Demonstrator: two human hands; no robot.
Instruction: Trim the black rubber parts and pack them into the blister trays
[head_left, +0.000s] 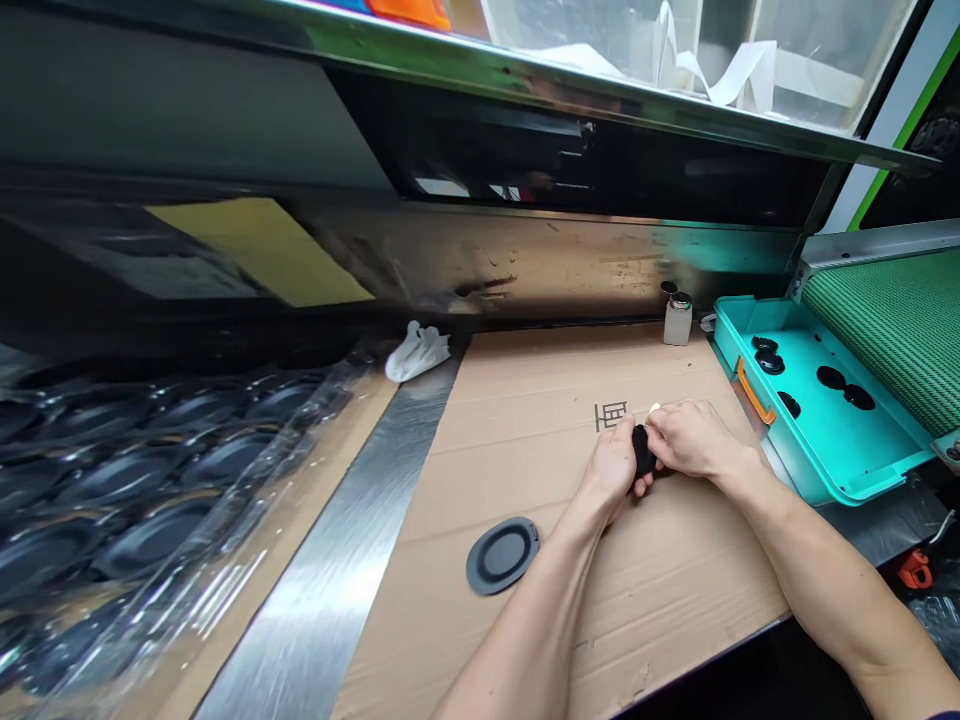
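Over the cardboard sheet (525, 420), my left hand (616, 462) is closed around a small black piece (643, 450), whose outline is largely covered by fingers. My right hand (691, 438) presses against its other side with curled fingers. A small white tip (654, 408) pokes out above the right fingers; what it belongs to is hidden. Beside my left forearm, a dark grey oval part (502, 556) with a round recess lies flat on the cardboard.
A turquoise tray (847, 480) with several black discs stands right, beside a green mesh belt (892, 310). At the back is a small white bottle (678, 322). Crumpled white cloth (417, 352) lies left, near a clear plastic tray (225, 540) of dark round parts. A metal shelf edge (600, 105) overhangs.
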